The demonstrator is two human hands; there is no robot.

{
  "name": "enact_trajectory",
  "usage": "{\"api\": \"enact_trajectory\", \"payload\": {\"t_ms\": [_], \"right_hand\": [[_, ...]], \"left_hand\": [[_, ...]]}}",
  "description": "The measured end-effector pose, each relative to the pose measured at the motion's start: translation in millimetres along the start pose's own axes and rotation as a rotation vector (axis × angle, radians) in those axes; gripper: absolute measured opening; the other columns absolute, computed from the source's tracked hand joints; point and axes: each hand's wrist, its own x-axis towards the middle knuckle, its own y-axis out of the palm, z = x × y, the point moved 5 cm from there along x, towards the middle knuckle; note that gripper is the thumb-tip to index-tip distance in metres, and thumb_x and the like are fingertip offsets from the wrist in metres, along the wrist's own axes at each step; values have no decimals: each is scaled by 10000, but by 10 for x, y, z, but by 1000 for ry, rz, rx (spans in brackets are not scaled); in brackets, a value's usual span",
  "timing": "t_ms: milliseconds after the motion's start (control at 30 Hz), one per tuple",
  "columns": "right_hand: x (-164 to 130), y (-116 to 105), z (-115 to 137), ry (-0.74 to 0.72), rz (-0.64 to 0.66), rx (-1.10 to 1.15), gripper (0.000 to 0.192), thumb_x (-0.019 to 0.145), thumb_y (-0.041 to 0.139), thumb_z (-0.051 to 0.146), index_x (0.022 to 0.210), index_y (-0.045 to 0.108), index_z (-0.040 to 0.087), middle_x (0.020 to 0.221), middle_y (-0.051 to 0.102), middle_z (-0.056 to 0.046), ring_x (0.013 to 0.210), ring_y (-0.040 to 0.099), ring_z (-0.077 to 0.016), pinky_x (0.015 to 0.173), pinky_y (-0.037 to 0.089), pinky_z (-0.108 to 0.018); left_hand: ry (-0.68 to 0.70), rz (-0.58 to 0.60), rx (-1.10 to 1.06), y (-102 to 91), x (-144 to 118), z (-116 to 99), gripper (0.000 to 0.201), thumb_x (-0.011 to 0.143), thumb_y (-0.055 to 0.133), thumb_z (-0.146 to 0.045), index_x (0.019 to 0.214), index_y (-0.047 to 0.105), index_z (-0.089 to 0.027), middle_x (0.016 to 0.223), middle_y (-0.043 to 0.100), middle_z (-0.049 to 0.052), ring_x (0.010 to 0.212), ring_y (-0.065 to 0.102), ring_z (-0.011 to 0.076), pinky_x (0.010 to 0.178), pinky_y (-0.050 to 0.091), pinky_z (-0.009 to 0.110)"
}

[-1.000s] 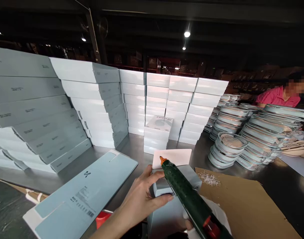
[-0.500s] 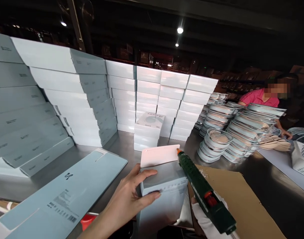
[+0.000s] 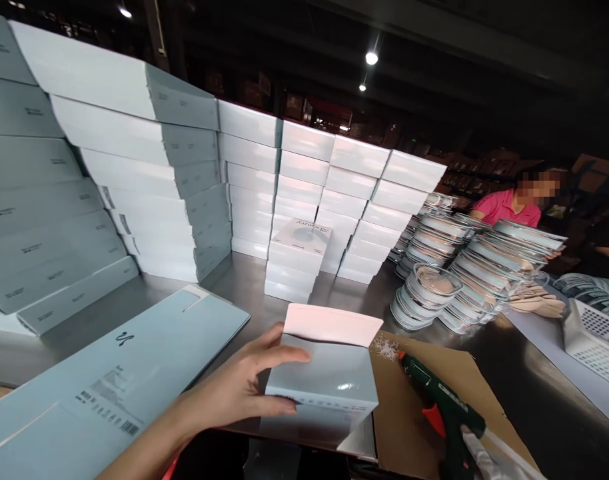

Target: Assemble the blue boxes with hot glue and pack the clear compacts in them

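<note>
My left hand (image 3: 239,380) grips the left side of a pale blue carton (image 3: 329,373), thumb on its front and fingers over its top. The carton's flap (image 3: 329,323) stands raised at the back, its pinkish-white inner side facing me. To the right, a dark green hot glue gun (image 3: 442,393) with an orange nozzle and trigger is low over the cardboard sheet (image 3: 409,433). My right hand (image 3: 484,457), in a white glove, is at its handle; the frame edge cuts it off and blur hides part of the fingers. Whitish glue bits (image 3: 384,348) lie near the nozzle.
A flat blue carton blank (image 3: 149,373) lies at left. Tall stacks of white-blue boxes (image 3: 184,167) line the back, with a short stack (image 3: 294,267) before them. Wrapped oval items (image 3: 424,297), a white basket (image 3: 592,340) and a person in pink (image 3: 509,208) are at right.
The glue gun has moved from the flap's right corner down and right to the cardboard, with my right hand following. My left hand stays on the carton, which has turned slightly.
</note>
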Motion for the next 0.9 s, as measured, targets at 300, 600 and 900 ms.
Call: {"api": "enact_trajectory", "payload": {"t_ms": [300,600,900], "right_hand": [[-5,1234,937,-467,429,50,1039,778,857,516,1597,218,506,1664,398,-55,1486,445,-277,1201,346,-532],[-141,1406,936,-821,485,-137,584,936,723,311,1477,519,392,1428,654,-102,1441,512,-284,1166,415,-488],[-303,1588,1147,-1221,430,-379,487,992,571,122,1450,542,285,1415,630,-59,1518,370,-208,1249,347,-428]], "left_hand": [[99,-42,-1,8,2,42,473,773,893,-297,1221,754,-356,1362,619,78,1283,616,348,1060,537,451],[520,-298,-99,154,-86,65,542,976,705,-345,1426,420,-443,1297,564,58,1430,495,305,1124,488,470],[426,-155,-6,56,-44,-130,254,878,797,-180,1121,783,-254,1395,619,137,1491,407,372,1190,411,473]]}}
